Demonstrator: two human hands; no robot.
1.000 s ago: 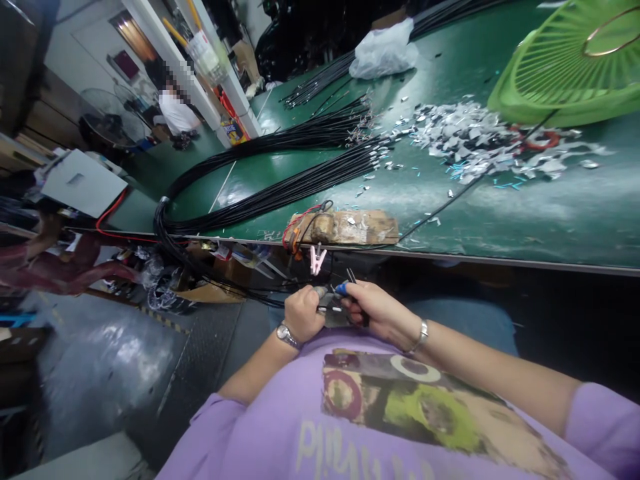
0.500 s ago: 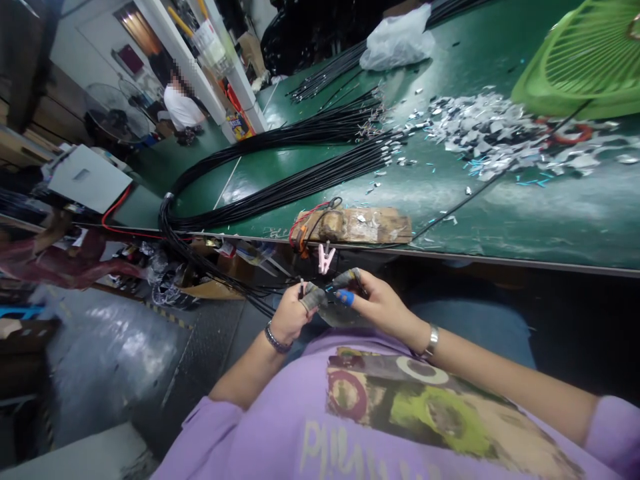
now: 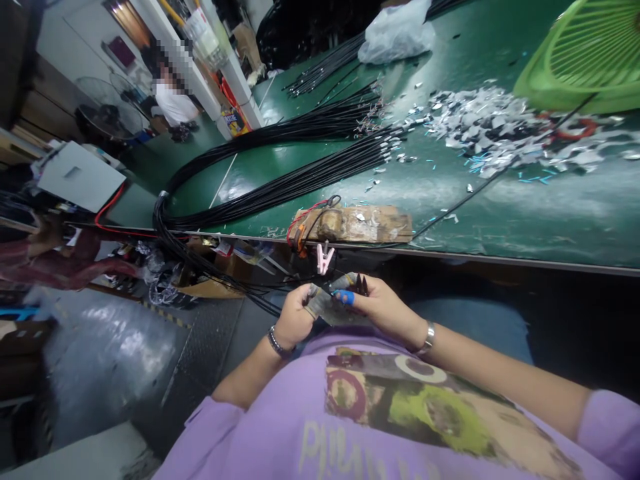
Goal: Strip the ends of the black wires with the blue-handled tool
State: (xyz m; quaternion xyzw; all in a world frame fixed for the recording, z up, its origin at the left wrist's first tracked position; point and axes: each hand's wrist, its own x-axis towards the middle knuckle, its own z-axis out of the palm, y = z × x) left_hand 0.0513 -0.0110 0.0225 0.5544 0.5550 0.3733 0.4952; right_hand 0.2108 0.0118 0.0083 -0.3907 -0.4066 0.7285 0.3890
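Note:
My left hand (image 3: 294, 319) and my right hand (image 3: 379, 308) are close together in my lap, just below the edge of the green bench (image 3: 550, 213). Both have taped fingertips and are closed in a pinch on the end of a thin black cable (image 3: 250, 291) that runs in from the left. A blue sleeve (image 3: 346, 297) covers one right fingertip. Black pointed tips (image 3: 363, 285) stick up from my right hand. What lies between the fingers is too small to make out. A pink clip (image 3: 325, 257) hangs from the bench edge right above my hands.
A wooden block (image 3: 370, 225) with red wires sits at the bench edge. Long bundles of black cables (image 3: 300, 180) cross the bench and droop off its left end. Grey and white scraps (image 3: 480, 130), a green plastic basket (image 3: 585, 60) and a white bag (image 3: 395, 40) lie beyond. A person stands far left.
My hands rose from my lap toward the pink clip, then settled slightly lower and closer together. The left wrist turned so the watch face no longer shows.

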